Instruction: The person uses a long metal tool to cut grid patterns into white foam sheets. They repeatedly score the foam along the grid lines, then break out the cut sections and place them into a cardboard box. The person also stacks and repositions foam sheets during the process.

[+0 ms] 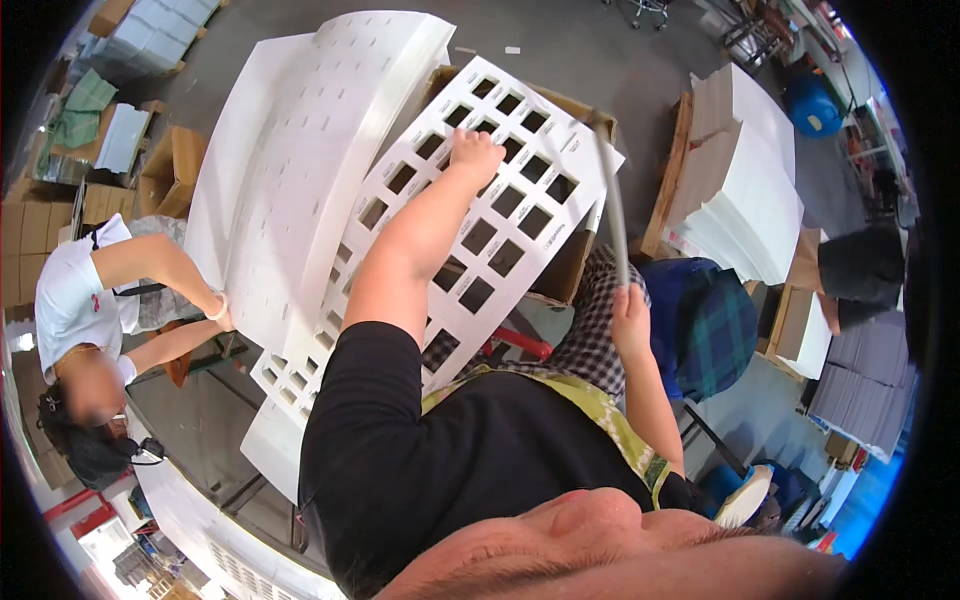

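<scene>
Perforated sheet: a white card sheet punched with square windows was laid tilted over a brown box, beside a white stack.
Left hand: was pressed onto the sheet's upper part, fingers curled.
Right hand: was closed around a thin grey rod.
Co-worker: was bent over the white stack.

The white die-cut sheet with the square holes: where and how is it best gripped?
Probably by the solid border of the white die-cut sheet, from its upper edge, near where the left hand presses. The sheet lies tilted over a cardboard box; the thin strips between holes look likelier to bend.
</scene>
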The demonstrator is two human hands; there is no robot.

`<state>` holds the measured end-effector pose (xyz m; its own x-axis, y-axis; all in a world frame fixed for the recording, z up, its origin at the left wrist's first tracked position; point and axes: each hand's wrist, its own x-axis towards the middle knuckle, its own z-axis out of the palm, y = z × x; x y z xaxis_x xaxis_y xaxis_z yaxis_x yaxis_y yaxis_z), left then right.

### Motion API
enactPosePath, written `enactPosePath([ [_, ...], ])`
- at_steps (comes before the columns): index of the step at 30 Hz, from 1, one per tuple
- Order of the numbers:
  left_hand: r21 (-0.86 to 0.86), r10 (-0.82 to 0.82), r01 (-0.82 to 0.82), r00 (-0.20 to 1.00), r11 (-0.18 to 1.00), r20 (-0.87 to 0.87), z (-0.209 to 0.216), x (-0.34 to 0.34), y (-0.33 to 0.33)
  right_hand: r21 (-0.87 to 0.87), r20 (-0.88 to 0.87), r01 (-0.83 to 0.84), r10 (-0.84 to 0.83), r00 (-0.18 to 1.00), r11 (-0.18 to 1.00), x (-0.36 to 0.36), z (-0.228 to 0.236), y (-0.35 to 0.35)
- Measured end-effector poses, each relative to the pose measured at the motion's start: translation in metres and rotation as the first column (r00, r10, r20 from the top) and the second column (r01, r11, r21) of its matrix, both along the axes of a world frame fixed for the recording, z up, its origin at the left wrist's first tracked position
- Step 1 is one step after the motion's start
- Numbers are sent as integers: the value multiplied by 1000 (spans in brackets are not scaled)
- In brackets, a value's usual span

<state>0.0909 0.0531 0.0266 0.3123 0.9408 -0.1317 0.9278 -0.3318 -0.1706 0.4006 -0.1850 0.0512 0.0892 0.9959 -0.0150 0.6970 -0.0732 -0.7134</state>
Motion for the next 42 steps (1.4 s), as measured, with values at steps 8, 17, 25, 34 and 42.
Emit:
enactPosePath([
  [8,16,-27,27,1000,1000,16,4,-3,4,-106,205,-11,33,978,994,2,-14,4],
  [17,7,-12,12,1000,1000,24,5,-4,2,277,-239,8,61,969,961,1,43,-12],
  [25,-19,-10,11,999,1000,41,11,0,1,1,138,23,-23,990,1000,31,-10,-41],
  [34,-2,-3,3,999,1000,42,7,-4,1,349,-272,-8,109,956,937,37,17,-43],
  [42,58,-43,41,999,997,32,5,-7,0,95,-108,35,-25,994,995,22,33,-37],
])
